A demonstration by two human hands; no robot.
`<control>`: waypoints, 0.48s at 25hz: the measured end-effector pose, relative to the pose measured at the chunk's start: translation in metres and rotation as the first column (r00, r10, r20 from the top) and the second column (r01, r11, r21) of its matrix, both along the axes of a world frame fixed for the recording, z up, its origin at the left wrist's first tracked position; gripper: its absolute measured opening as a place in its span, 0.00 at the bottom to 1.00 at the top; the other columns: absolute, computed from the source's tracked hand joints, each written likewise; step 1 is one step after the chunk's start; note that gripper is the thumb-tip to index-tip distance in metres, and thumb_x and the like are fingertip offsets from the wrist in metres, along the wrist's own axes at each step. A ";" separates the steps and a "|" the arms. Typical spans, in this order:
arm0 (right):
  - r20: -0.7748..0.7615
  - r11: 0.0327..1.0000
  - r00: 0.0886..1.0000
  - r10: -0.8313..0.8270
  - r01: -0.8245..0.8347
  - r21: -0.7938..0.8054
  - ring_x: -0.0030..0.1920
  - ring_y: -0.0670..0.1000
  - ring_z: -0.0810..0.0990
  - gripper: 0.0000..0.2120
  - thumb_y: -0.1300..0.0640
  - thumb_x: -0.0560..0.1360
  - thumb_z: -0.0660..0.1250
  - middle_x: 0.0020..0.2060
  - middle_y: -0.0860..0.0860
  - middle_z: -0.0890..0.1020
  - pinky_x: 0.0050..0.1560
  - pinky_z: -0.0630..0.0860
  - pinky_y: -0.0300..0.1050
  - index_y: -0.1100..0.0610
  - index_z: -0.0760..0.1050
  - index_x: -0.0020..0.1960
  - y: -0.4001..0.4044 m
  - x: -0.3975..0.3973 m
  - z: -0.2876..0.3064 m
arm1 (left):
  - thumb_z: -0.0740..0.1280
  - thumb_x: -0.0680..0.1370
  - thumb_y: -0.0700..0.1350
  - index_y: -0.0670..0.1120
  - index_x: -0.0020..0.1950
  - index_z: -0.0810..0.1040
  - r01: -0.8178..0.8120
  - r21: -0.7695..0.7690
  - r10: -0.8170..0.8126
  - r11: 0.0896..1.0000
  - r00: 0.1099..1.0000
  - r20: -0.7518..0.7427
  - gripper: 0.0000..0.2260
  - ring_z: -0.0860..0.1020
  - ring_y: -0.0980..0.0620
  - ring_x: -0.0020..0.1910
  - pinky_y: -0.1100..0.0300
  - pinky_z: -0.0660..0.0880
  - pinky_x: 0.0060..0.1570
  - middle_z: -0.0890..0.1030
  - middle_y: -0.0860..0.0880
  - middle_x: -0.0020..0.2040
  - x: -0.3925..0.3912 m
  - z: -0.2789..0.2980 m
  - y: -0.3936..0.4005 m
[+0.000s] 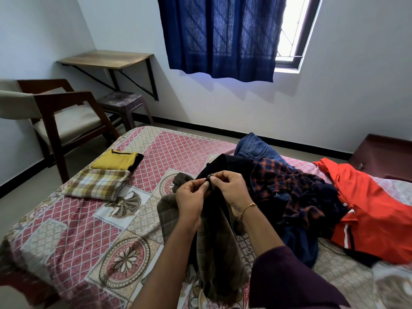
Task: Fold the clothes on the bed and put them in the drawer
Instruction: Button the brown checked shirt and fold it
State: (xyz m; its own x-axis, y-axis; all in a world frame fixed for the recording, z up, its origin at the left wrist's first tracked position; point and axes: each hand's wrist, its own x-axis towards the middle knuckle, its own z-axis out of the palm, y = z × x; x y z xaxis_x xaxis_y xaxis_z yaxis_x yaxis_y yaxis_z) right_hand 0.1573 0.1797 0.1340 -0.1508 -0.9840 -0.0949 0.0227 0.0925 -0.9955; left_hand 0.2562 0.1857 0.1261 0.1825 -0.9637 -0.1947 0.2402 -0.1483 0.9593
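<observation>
Left hand (192, 195): fingertips pinch the edge of the brown checked shirt (214, 246), just beside a small dark button.
Right hand (231, 188): thumb and forefinger pinch the same edge from the other side; a thin bangle sits at the wrist.
Purpose of grip: both hands meet at one point, most likely to fasten or undo the button so the garment lies flat for folding.
Garment position: raised off the bed (73, 228), its lower part hanging down toward the person.
Finished items: a yellow top (116, 160) and a cream plaid cloth (98, 185), folded and lying side by side at the bed's far left, apart from the rest, presumably to keep done work separate.
Unfolded heap: an orange-navy plaid shirt (287, 186), blue jeans (254, 148) and a red garment (370, 217), loose on the right.
Drawer: not identifiable; a dark wooden unit (385, 152) stands beyond the bed at right.
Progress: early; most clothes await folding.
</observation>
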 end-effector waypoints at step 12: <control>0.201 0.988 0.970 0.135 -0.148 0.052 0.37 0.48 0.79 0.08 0.65 0.79 0.60 0.38 0.56 0.80 0.42 0.78 0.37 0.63 0.77 0.47 0.002 -0.010 0.000 | 0.67 0.74 0.32 0.39 0.43 0.78 0.039 0.066 -0.032 0.997 0.993 -0.116 0.04 0.80 0.51 0.37 0.68 0.78 0.34 0.81 0.44 0.37 0.005 -0.002 -0.002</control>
